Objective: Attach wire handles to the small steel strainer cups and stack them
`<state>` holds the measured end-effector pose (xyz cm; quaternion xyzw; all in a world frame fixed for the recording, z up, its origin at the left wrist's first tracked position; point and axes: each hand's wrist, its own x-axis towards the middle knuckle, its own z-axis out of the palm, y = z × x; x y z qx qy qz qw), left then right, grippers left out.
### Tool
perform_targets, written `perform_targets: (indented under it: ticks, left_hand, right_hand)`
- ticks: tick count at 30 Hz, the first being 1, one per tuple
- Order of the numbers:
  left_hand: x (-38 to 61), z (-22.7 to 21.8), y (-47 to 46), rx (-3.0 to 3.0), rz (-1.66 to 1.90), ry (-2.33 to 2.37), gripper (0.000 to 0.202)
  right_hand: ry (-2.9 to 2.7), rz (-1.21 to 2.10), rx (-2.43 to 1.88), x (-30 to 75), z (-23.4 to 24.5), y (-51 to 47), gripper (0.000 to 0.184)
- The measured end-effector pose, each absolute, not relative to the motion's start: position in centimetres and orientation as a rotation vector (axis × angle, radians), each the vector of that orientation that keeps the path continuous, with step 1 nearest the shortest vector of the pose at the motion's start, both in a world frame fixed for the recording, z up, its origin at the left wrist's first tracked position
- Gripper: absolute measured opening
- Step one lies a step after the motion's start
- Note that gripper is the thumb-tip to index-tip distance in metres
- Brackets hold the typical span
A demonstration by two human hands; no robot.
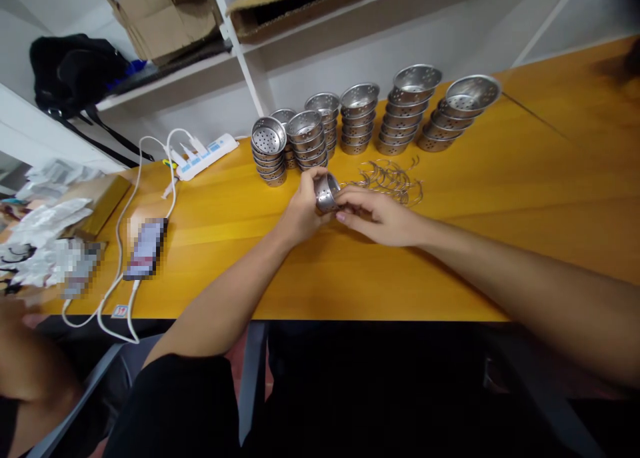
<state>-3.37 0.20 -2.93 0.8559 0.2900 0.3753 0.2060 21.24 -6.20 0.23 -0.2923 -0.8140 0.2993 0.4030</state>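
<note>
My left hand (pixel 303 210) and my right hand (pixel 376 215) meet over the middle of the yellow table (pixel 525 198). Both are closed round one small perforated metal cup (pixel 327 192), held on its side between them. My right fingers pinch at its rim. Whether a wire piece sits in those fingers I cannot tell. Just behind my hands lies a pile of thin wire rings (pixel 393 178). Further back stand several stacks of the same metal cups (pixel 360 118), some leaning.
A white power strip (pixel 207 157) with cables lies at the back left; a phone (pixel 146 248) lies on the table, plugged in. Plastic bags (pixel 47 235) pile up at the left edge. Another person's arm (pixel 30 371) shows at bottom left. Shelves with cardboard boxes (pixel 165 15) stand behind.
</note>
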Motion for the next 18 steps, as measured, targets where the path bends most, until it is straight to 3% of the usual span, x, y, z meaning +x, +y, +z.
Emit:
perform_targets:
  ticks: [9, 18]
  left_hand:
    - [-3.8, -2.3, 0.0, 2.543, 1.083, 0.608, 0.088]
    - [-4.4, -2.0, 0.2, 2.572, 1.031, 0.540, 0.088]
  right_hand:
    - [-1.872, 0.773, -0.817, 22.9, -0.6, -5.1, 0.040]
    - [-2.003, 0.672, -0.833, 24.7, -0.9, -4.1, 0.031]
